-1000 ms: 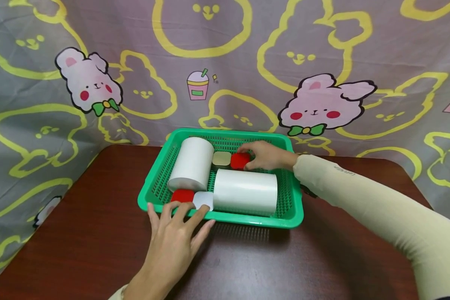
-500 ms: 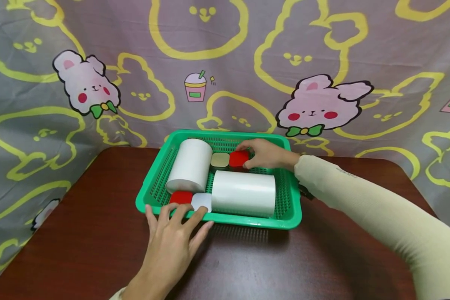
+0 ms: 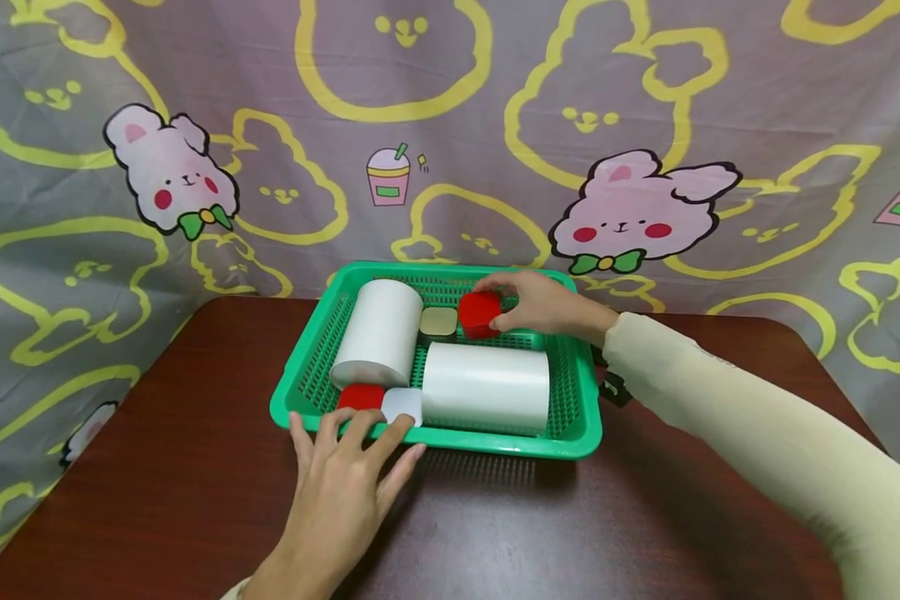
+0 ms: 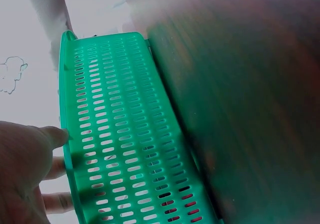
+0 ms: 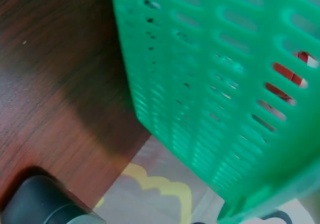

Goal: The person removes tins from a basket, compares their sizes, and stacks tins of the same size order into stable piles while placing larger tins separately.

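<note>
A green slotted basket (image 3: 487,440) stands on the table, its front and side walls filling much of the wrist views. My right hand (image 3: 543,304) pinches a red block-like piece with rounded corners (image 3: 479,315), raised and tilted above the back of the basket. My left hand (image 3: 345,479) rests its spread fingers over the front rim, thumb outside. Under those fingertips lie a red rounded-square piece (image 3: 362,396) and a white one (image 3: 402,404). A beige-topped piece (image 3: 438,322) sits left of the raised one. Two large white rolls, one slanting (image 3: 378,333) and one crosswise (image 3: 486,387), lie inside.
The basket stands near the far edge of the dark wooden table (image 3: 195,467). A cartoon-print cloth (image 3: 450,125) hangs behind. A black rounded object (image 5: 40,201) shows at the lower left of the right wrist view.
My right hand has lifted the red piece up from beside the beige one, and more of its side now shows. My left hand stays on the rim.
</note>
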`<state>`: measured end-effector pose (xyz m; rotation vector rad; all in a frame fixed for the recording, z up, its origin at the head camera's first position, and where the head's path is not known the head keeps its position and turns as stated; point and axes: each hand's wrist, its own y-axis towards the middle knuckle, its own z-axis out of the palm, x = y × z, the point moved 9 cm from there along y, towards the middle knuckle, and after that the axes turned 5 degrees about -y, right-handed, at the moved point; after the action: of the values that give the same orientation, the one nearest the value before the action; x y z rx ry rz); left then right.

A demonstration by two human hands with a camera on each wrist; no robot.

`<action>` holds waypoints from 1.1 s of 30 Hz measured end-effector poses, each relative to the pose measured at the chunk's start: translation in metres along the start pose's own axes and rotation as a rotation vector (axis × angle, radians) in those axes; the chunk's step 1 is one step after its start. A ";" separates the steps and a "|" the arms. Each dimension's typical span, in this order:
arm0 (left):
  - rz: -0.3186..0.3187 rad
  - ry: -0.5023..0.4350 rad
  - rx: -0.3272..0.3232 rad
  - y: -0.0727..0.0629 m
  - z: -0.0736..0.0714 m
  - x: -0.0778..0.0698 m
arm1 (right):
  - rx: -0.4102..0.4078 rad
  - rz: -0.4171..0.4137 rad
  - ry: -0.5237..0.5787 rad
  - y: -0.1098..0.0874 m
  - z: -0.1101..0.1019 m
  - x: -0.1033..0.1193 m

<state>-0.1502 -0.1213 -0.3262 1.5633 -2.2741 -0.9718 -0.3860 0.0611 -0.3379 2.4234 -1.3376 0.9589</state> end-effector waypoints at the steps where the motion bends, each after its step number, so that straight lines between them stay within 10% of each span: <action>1: 0.001 -0.002 0.000 0.000 0.000 0.000 | -0.003 0.009 0.017 -0.002 -0.002 0.000; 33: -0.003 0.007 0.001 0.001 0.000 -0.001 | -0.228 0.036 0.230 -0.110 -0.092 -0.061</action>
<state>-0.1505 -0.1206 -0.3260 1.5681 -2.2687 -0.9647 -0.3592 0.2078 -0.2927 2.0596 -1.3321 0.9994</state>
